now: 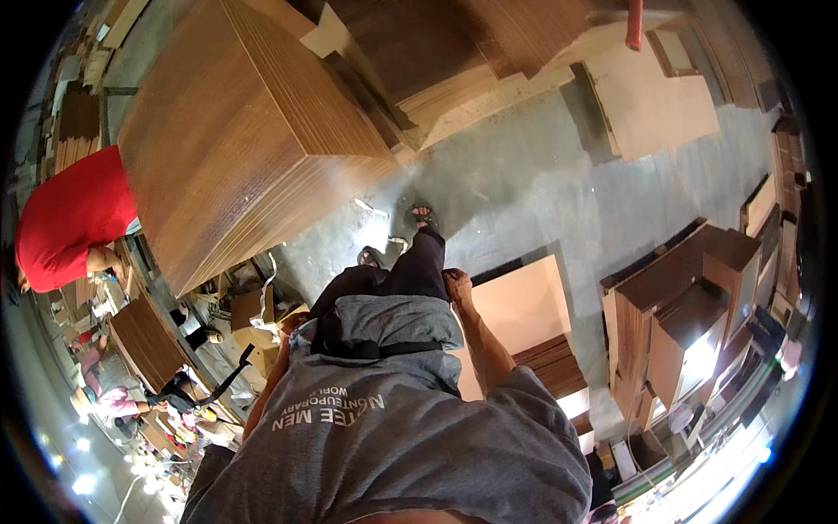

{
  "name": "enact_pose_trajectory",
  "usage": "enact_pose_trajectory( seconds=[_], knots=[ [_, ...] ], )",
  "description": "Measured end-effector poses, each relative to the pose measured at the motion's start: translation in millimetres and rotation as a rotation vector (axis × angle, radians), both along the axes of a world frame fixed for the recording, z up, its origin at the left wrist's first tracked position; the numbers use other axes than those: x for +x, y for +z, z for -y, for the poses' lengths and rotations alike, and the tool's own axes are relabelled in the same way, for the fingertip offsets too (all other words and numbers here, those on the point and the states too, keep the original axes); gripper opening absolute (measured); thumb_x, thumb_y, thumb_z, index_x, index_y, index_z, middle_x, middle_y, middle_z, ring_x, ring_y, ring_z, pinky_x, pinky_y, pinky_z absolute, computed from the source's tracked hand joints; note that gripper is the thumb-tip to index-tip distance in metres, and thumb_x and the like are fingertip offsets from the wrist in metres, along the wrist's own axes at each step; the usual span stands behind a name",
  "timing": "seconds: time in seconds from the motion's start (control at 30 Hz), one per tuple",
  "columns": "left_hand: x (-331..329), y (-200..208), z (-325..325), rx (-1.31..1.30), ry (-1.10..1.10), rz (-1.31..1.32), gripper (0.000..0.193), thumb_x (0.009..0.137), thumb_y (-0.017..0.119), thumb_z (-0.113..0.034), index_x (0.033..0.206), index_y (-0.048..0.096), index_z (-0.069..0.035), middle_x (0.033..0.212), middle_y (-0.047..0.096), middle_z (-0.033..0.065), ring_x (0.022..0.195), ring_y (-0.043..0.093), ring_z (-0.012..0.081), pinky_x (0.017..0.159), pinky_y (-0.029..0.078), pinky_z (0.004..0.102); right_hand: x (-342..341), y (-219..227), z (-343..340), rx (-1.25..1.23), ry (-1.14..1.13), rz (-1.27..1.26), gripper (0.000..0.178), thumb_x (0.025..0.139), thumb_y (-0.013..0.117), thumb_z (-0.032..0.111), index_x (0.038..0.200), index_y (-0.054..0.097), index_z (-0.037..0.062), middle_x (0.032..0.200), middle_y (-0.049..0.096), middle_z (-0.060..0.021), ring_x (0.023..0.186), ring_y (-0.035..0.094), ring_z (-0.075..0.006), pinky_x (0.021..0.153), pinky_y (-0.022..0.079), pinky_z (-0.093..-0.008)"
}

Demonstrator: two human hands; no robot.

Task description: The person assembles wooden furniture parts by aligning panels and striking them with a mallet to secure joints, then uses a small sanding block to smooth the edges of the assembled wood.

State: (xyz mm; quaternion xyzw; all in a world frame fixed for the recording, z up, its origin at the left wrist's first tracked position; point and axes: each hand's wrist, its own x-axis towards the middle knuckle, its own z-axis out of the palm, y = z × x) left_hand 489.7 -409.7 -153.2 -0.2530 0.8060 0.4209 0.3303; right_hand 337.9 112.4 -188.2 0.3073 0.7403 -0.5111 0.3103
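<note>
My right hand (456,286) hangs beside my right thigh, its fingers loosely bent and nothing visible in them. On the other side, my left hand (293,323) is down by my left hip, partly hidden behind my grey shirt (401,437); its fingers are hard to make out. The nearest thing to my right hand is a low stack of boards (524,297) with a pale top sheet. Ahead and to the left rises a tall stack of brown wood-grain panels (227,148), apart from both hands. My feet in dark sandals are apart on the floor, one ahead.
Grey concrete floor (524,192) stretches ahead. More brown panels (419,44) and a pale sheet (650,105) lie at the far side. Brown cabinet-like stacks (672,306) stand at the right. A person in red (74,218) bends at the left, near a cluttered bench.
</note>
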Motion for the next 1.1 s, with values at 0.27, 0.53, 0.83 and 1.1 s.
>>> enact_pose_trajectory(
  seconds=[0.27,0.53,0.83,1.1],
  knots=[
    [-33.3,0.3,34.0,-0.063,-0.3,-0.122,0.027,0.085,0.064,-0.016,0.109,0.07,-0.006,0.104,0.07,0.0119,0.093,0.068,0.0234,0.08,0.053,0.0323,59.2,-0.4,45.7,0.042,-0.22,-0.009,0.029,0.084,0.058,0.022,0.099,0.071,0.0022,0.088,0.071,-0.0161,0.075,0.068,-0.0235,0.069,0.052,-0.0341],
    [-39.5,8.7,64.8,0.045,-0.229,0.013,0.037,0.087,0.061,-0.028,0.11,0.067,0.001,0.103,0.069,0.0177,0.096,0.066,0.027,0.084,0.051,0.0361,190.6,-31.7,129.6,0.094,-0.346,-0.02,0.035,0.086,0.058,0.024,0.106,0.067,-0.0037,0.098,0.07,-0.0183,0.093,0.067,-0.03,0.083,0.051,-0.0362],
    [7.6,-68.7,160.5,0.165,-0.439,-0.093,0.033,0.081,0.066,-0.025,0.103,0.071,-0.001,0.103,0.07,0.0169,0.095,0.067,0.0268,0.085,0.051,0.0339,306.9,-6.7,196.7,0.086,-0.501,-0.009,0.034,0.086,0.059,0.023,0.105,0.067,-0.0048,0.096,0.07,-0.0178,0.089,0.067,-0.0286,0.079,0.052,-0.0356],
    [-9.8,-1.6,72.8,0.112,-0.076,0.061,0.035,0.078,0.066,-0.02,0.105,0.07,0.002,0.1,0.071,0.0183,0.09,0.068,0.0243,0.083,0.052,0.0313,322.6,1.0,164.0,0.046,-0.476,-0.035,0.033,0.086,0.059,0.022,0.104,0.067,-0.0058,0.093,0.07,-0.0174,0.085,0.067,-0.0274,0.076,0.053,-0.0351]
  ],
)
